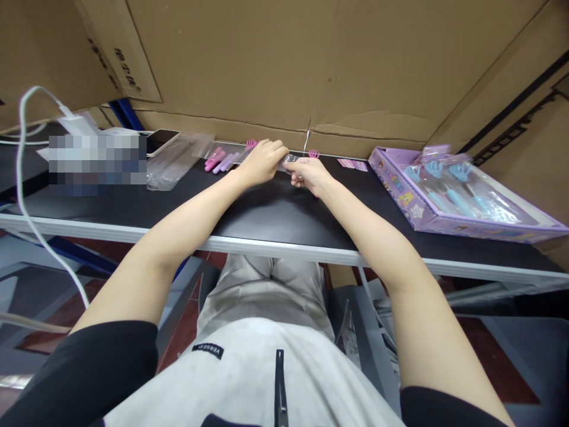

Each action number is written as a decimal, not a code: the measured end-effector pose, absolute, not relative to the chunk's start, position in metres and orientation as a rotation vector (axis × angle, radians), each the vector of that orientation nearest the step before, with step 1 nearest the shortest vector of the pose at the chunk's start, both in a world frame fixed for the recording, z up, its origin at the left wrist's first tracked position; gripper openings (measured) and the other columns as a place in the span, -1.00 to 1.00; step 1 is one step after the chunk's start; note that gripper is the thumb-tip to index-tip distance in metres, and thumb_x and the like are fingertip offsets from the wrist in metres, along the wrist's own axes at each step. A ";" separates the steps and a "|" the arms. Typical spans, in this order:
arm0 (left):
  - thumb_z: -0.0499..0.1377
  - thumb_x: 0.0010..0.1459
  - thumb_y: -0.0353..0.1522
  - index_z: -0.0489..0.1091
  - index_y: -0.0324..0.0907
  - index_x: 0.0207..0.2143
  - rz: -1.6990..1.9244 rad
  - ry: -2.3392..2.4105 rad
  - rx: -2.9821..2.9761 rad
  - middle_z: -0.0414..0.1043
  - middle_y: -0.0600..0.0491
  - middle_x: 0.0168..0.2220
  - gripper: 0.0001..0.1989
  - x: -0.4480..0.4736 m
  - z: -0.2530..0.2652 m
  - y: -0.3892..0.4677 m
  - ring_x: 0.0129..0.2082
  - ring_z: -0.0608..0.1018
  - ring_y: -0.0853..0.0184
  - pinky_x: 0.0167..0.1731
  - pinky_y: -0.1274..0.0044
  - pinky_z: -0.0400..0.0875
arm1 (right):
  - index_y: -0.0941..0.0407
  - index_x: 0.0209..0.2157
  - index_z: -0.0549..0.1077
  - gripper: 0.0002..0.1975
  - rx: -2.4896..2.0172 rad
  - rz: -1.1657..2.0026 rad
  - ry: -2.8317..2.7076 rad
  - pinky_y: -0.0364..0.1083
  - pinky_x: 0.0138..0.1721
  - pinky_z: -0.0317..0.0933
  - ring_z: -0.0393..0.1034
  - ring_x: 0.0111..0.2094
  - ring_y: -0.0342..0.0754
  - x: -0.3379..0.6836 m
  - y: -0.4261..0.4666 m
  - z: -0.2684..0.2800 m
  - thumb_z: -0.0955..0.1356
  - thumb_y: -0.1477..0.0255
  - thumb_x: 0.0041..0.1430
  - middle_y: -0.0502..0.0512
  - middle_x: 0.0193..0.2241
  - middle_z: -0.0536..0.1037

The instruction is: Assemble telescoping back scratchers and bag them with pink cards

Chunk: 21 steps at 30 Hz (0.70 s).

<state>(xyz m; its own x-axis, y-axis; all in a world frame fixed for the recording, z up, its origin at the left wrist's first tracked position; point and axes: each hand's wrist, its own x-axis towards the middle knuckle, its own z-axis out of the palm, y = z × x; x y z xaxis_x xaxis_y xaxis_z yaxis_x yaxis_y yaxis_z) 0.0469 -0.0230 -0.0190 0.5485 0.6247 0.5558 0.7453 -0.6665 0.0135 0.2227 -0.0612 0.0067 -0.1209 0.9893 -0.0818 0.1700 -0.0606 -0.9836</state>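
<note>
the black tabletop (284,213) gives the forearms room between its pale front edge (284,247) and the cardboard wall (284,71) behind. on the right, the purple box (411,207) sits well apart from the right hand (311,176); pink and lilac rods (226,162) lie near the left hand (265,161). the plastic wrap (290,159) is between the 2 hands, towards the wall: see-through, shiny, small. right thumb and fingers pinch it; left fingers curl at its left end, their grip too hidden to tell.
</note>
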 end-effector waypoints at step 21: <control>0.23 0.16 -0.37 0.47 -0.14 0.22 -0.649 -1.533 -2.504 0.60 -0.23 0.13 -0.45 -0.001 -0.022 -0.003 0.28 0.49 -0.19 0.39 -0.15 0.10 | 0.11 -0.50 0.29 -0.60 -1.381 1.339 -1.336 -0.27 -0.71 -0.11 0.03 -0.77 -0.33 0.229 -0.060 0.012 0.45 0.68 0.36 -0.09 -0.72 0.37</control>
<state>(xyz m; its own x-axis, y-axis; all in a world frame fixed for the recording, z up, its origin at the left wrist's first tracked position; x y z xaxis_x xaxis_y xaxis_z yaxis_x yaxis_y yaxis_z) -0.0012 -0.0031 -0.0221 0.3900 0.8164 0.4260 0.8742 -0.4736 0.1073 0.2286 -0.0595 0.0124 -0.1072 0.9808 -0.1632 0.1605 -0.1449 -0.9763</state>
